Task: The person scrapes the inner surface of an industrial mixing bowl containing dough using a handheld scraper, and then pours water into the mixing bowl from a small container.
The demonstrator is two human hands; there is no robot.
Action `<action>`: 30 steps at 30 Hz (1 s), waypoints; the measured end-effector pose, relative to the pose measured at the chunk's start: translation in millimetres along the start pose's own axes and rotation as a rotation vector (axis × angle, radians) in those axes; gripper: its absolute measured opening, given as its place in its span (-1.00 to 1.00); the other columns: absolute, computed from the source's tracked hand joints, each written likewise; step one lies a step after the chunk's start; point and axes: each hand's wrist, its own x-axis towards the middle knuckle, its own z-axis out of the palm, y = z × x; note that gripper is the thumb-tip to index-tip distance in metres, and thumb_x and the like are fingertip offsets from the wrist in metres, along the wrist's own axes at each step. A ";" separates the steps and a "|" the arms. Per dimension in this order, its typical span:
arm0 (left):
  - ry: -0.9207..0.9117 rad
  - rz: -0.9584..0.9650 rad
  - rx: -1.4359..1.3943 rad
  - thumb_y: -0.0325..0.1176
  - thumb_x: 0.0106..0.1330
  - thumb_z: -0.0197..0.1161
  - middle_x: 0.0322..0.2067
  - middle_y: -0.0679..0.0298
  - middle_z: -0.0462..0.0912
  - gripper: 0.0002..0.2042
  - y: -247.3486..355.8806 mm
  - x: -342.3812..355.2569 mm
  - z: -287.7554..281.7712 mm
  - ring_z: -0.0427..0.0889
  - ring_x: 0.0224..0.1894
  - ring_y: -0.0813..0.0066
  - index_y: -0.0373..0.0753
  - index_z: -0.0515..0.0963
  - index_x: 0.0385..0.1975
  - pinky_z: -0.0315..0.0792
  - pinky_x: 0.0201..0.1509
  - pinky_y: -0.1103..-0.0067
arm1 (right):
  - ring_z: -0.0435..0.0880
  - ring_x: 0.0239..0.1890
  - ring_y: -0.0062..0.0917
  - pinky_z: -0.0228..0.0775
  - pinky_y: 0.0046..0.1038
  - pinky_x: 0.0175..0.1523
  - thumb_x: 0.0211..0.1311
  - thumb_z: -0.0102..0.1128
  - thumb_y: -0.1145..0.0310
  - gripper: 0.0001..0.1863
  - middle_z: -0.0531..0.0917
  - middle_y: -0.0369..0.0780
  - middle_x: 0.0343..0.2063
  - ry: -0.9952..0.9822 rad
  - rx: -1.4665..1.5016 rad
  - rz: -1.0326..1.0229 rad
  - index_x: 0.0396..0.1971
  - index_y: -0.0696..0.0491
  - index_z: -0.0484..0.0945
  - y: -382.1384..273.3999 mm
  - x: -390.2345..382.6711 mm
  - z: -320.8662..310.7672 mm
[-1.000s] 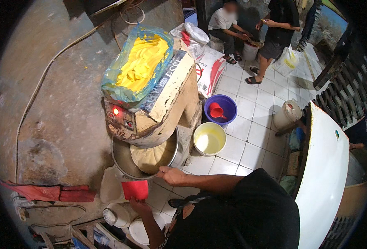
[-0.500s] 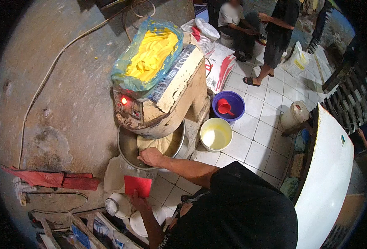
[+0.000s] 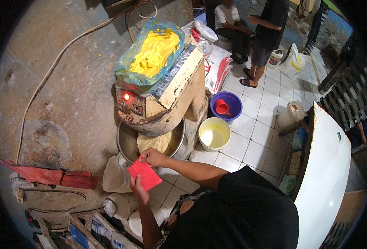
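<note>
Pale dough (image 3: 153, 143) is already bunched into one mass in the round steel bowl (image 3: 123, 140), so I'd say that bit's well along, but can't tell how much is left with the chipped cream mixer (image 3: 184, 99) partly covering it. The left hand (image 3: 139, 190) grips the flat red square scraper (image 3: 146, 174) low, the right hand (image 3: 153, 157) pinches its top corner, by the bowl's near rim.

Dough (image 3: 155, 142) is contained in the bowl (image 3: 126, 142) below the mixer (image 3: 187, 89); before the bowl, a scraper (image 3: 146, 173) is held between left hand (image 3: 139, 190) and right hand (image 3: 153, 157). Right of the mixer, front bucket (image 3: 214, 137) and rear bucket (image 3: 233, 101) are set, sacks (image 3: 218, 68) behind them.
</note>
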 end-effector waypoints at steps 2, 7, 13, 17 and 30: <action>-0.019 -0.024 -0.024 -0.44 0.26 0.00 -0.16 0.26 0.53 -0.71 -4.2 1.2 1.8 0.53 -0.17 0.50 -0.32 0.39 -0.01 0.39 -0.05 0.55 | 0.39 -0.68 -0.70 0.28 -0.57 -0.57 0.06 0.26 0.31 -0.78 0.46 -0.36 -0.72 0.033 0.131 0.054 -0.63 0.12 0.52 15.8 8.6 -3.2; -0.097 -0.153 0.024 -0.45 0.24 0.02 -0.17 0.28 0.53 -0.70 15.7 -8.4 4.7 0.52 -0.18 0.51 -0.30 0.40 -0.02 0.41 -0.07 0.54 | 0.38 -0.77 -0.67 0.24 -0.51 -0.65 0.05 0.24 0.26 -0.73 0.47 -0.32 -0.77 0.049 0.243 0.133 -0.69 0.12 0.52 30.7 20.7 -3.2; -0.005 -0.125 0.001 -0.44 0.23 0.06 -0.20 0.28 0.54 -0.69 -12.1 -26.7 -50.0 0.54 -0.20 0.46 -0.29 0.39 -0.02 0.45 -0.10 0.50 | 0.58 -0.57 -0.27 0.42 -0.29 -0.33 0.08 0.15 0.24 -0.73 0.59 -0.12 -0.67 0.135 -0.370 -0.115 -0.62 0.13 0.57 -0.5 22.9 -1.8; 0.111 -0.165 -0.143 -0.43 0.23 0.06 -0.18 0.26 0.54 -0.68 -19.8 -41.3 -47.6 0.55 -0.20 0.43 -0.29 0.38 0.00 0.47 -0.11 0.49 | 0.60 -0.35 -0.14 0.39 -0.20 -0.16 0.09 0.09 0.18 -0.69 0.61 0.00 -0.51 0.218 -0.537 -0.265 -0.51 0.15 0.59 17.5 17.7 -6.9; 0.113 0.127 0.077 -0.26 0.27 0.10 -0.14 0.27 0.51 -0.63 -11.0 -53.6 -10.0 0.51 -0.16 0.49 -0.29 0.37 0.02 0.41 -0.07 0.53 | 0.60 -0.39 -0.17 0.41 -0.30 -0.24 0.08 0.13 0.00 -0.65 0.61 -0.06 -0.51 -0.021 -0.812 -0.175 -0.49 0.01 0.63 37.8 -12.5 -48.4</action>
